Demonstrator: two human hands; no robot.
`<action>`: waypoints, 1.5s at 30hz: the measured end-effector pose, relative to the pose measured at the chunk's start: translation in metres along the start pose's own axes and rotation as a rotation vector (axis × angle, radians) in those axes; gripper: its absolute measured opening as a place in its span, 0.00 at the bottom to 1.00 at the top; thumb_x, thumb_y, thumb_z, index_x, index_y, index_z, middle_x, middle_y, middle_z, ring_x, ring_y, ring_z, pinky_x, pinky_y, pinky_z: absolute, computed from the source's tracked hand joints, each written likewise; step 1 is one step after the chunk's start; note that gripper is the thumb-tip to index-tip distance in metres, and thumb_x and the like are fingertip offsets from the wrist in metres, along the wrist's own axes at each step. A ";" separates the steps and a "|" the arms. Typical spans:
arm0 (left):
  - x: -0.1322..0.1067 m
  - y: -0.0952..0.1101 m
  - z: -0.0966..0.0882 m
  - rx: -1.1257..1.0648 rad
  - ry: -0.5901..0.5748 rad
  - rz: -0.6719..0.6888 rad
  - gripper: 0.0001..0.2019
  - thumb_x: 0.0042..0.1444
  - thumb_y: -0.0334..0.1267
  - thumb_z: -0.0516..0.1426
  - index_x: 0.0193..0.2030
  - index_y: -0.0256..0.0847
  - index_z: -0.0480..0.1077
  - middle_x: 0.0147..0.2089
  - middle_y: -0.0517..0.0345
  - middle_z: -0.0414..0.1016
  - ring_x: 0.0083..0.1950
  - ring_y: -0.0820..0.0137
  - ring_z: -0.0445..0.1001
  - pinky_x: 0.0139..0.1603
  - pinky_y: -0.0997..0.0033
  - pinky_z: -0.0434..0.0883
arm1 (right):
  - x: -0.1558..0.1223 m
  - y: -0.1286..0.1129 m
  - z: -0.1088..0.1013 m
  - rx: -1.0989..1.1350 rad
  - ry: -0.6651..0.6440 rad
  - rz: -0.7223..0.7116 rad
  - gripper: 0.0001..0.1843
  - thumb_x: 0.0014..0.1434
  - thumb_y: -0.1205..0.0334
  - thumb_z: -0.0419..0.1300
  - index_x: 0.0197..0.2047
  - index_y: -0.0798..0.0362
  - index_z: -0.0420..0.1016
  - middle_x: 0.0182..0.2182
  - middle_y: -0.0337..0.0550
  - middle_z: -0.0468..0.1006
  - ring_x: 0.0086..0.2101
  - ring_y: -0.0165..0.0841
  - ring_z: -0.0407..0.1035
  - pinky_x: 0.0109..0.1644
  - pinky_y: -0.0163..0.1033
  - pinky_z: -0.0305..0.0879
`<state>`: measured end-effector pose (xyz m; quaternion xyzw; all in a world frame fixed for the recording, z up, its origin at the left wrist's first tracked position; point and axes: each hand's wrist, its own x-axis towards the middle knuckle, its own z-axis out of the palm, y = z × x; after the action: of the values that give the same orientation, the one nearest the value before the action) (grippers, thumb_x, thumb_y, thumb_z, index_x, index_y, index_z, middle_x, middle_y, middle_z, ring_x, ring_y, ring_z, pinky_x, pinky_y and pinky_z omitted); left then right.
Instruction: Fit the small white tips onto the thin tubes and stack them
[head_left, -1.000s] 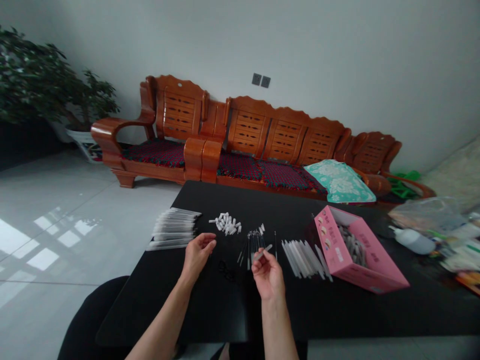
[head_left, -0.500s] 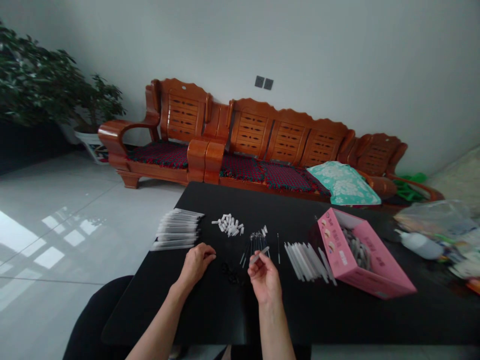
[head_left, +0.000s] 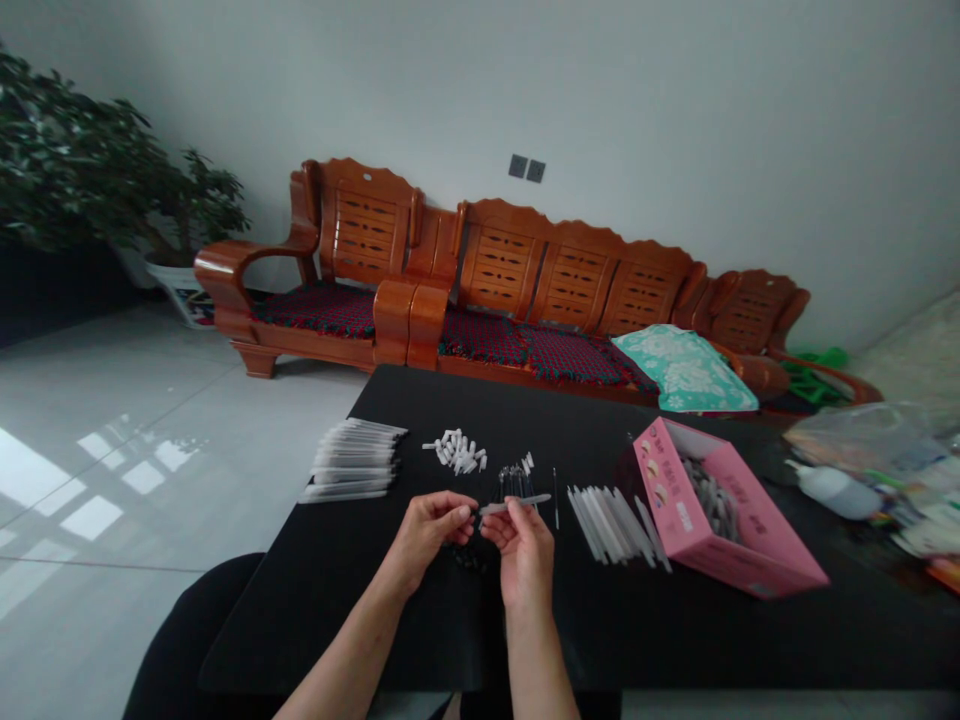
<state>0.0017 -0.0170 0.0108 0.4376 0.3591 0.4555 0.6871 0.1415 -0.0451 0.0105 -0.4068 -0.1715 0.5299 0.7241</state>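
Note:
My right hand (head_left: pixel 521 550) pinches a translucent whitish pen barrel (head_left: pixel 534 499), which lies nearly level and points left. At its left end, the fingertips of my left hand (head_left: pixel 435 530) are pinched together; a small dark bit shows there, too small to name. Behind my right hand lie several thin dark pen refills (head_left: pixel 516 482), with one refill (head_left: pixel 556 498) apart on the right. Several small black parts (head_left: pixel 469 558) lie under my hands, partly hidden. Short white plugs (head_left: pixel 459 452) are heaped beyond my left hand. More pale barrels (head_left: pixel 611 525) lie side by side at the right.
Finished-looking pens (head_left: pixel 356 460) lie in a row at the black table's (head_left: pixel 420 400) left edge. A pink box (head_left: pixel 739 565) holding grey pieces stands on the right, beside a white bottle (head_left: pixel 836 490) and a plastic bag (head_left: pixel 862 435). Behind the table runs a wooden sofa (head_left: pixel 502 255).
My left hand has moved right from the table near the pens to the barrel's left end. My right hand has turned the barrel flatter, lengthwise between both hands.

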 end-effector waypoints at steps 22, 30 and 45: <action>0.005 0.001 0.008 0.003 0.102 0.006 0.15 0.44 0.44 0.66 0.32 0.32 0.76 0.24 0.53 0.76 0.24 0.73 0.72 0.26 0.76 0.69 | -0.002 0.003 0.007 -0.191 0.016 -0.166 0.17 0.52 0.55 0.66 0.39 0.58 0.70 0.26 0.46 0.81 0.24 0.36 0.76 0.27 0.37 0.73; 0.006 -0.002 0.012 0.006 0.158 0.043 0.13 0.43 0.42 0.66 0.30 0.32 0.75 0.22 0.54 0.76 0.23 0.73 0.71 0.25 0.75 0.69 | -0.005 0.002 0.009 -0.189 0.023 -0.164 0.18 0.51 0.55 0.66 0.39 0.58 0.70 0.25 0.44 0.80 0.24 0.36 0.76 0.27 0.38 0.74; 0.007 -0.008 0.010 0.036 0.111 0.088 0.18 0.50 0.48 0.61 0.40 0.33 0.75 0.31 0.53 0.77 0.30 0.70 0.74 0.31 0.73 0.72 | 0.000 0.008 0.003 -0.166 0.084 -0.158 0.20 0.46 0.53 0.69 0.35 0.58 0.70 0.23 0.43 0.80 0.23 0.37 0.76 0.25 0.38 0.73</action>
<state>0.0149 -0.0149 0.0062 0.4392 0.3850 0.5023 0.6376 0.1347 -0.0428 0.0062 -0.4725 -0.2157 0.4376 0.7340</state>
